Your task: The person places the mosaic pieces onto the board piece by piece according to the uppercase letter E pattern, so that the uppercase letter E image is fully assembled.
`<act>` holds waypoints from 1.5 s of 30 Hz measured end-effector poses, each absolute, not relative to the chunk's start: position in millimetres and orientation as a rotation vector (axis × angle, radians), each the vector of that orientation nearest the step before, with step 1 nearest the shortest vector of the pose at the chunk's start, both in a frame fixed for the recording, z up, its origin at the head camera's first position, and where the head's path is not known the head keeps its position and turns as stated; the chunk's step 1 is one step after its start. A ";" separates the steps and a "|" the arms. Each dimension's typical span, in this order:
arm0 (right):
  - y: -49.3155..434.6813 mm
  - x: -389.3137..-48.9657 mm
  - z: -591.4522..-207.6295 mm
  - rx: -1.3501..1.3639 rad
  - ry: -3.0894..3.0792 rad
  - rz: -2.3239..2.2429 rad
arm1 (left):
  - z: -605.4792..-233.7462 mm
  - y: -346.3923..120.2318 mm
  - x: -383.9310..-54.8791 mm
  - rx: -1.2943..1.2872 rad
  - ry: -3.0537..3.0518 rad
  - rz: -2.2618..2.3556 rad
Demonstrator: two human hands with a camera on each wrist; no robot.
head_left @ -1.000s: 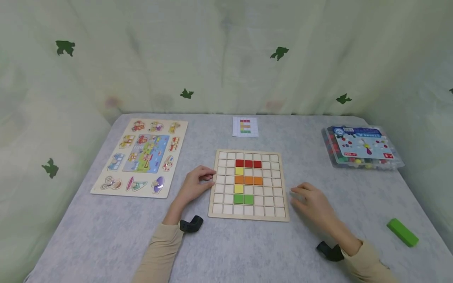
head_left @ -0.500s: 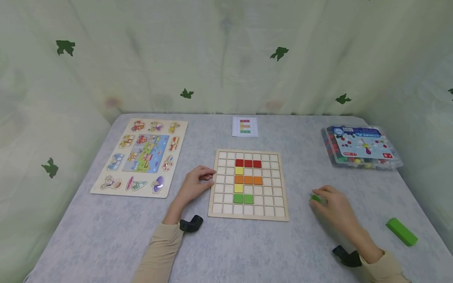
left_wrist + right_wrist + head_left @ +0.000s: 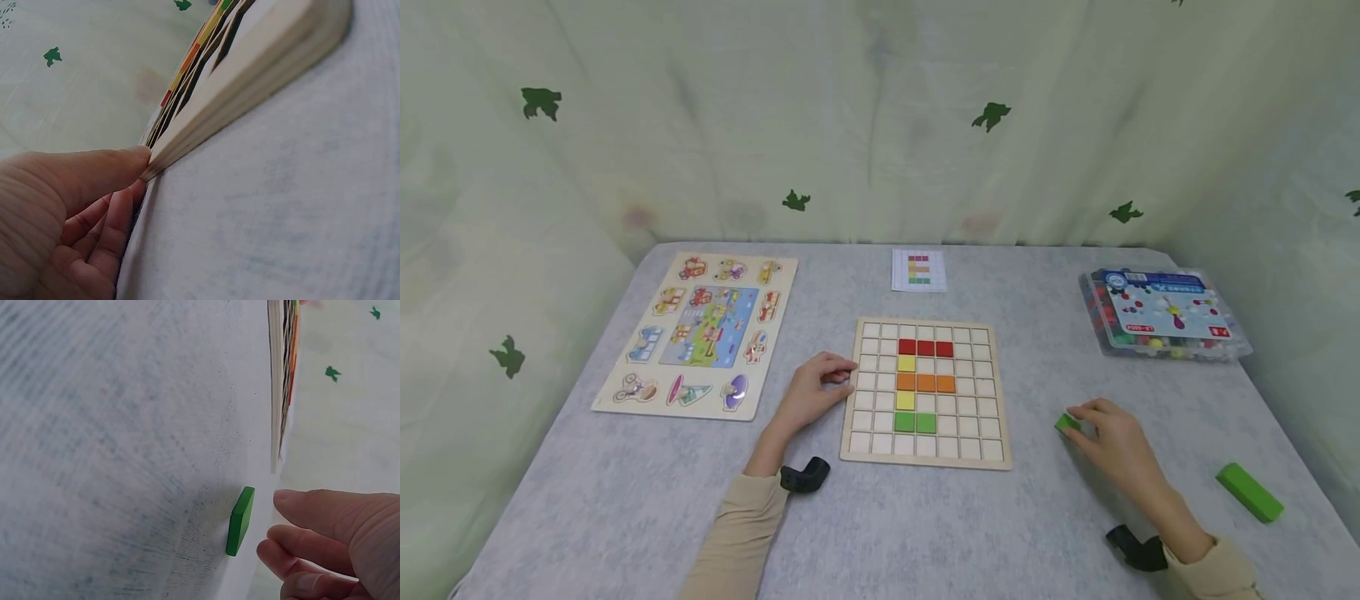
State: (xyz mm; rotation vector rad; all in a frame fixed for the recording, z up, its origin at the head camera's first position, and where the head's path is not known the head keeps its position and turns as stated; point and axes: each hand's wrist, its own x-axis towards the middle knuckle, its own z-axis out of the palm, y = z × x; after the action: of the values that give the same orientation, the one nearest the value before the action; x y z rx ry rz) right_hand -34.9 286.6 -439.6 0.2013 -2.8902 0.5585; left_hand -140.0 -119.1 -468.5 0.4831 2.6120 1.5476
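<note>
A square wooden grid board point(image 3: 926, 462) lies mid-table, with red, yellow, orange and green square tiles in some of its cells. My left hand point(image 3: 814, 392) is at its left edge. In the left wrist view, the thumb point(image 3: 125, 167) presses on the board's wooden rim point(image 3: 250, 81) with the fingers curled below. To the right of the board is a loose green tile point(image 3: 1066, 423). My right hand point(image 3: 1112, 437) hovers beside that tile. In the right wrist view the tile point(image 3: 240, 522) lies on the cloth, and a gap shows between it and the loosely bent fingers.
A card point(image 3: 919, 271) with a coloured grid pattern lies behind the board. To the left is a wooden picture puzzle point(image 3: 767, 337). On the right are a clear plastic box point(image 3: 1165, 315) of coloured pieces and a green block point(image 3: 1250, 492). A pale curtain surrounds the table.
My right hand has drawn back to the right from near the board, and the loose green tile has come into view by its fingertips. The left hand stays at the board's edge.
</note>
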 end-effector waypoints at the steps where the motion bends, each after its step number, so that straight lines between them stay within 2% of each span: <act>1: 286.4 -34.9 -439.8 0.200 -2.891 0.557 | -468.3 -118.9 -140.0 0.482 2.611 1.546; 16: 284.5 -39.1 -442.7 0.126 -3.010 0.543 | -469.0 -120.4 -140.8 0.493 2.613 1.542; 28: 250.2 -58.0 -440.9 0.334 -2.912 0.603 | -471.4 -120.2 -141.8 0.525 2.617 1.556; 45: 191.7 -63.3 -437.9 0.585 -2.912 0.621 | -472.7 -117.3 -140.7 0.543 2.640 1.567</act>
State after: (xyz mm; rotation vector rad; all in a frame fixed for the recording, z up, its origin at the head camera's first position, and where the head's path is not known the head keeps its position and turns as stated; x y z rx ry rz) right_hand -63.3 191.7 -437.9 0.5854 -2.9117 0.6207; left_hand -140.7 -117.3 -472.7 0.5426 2.6395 1.5667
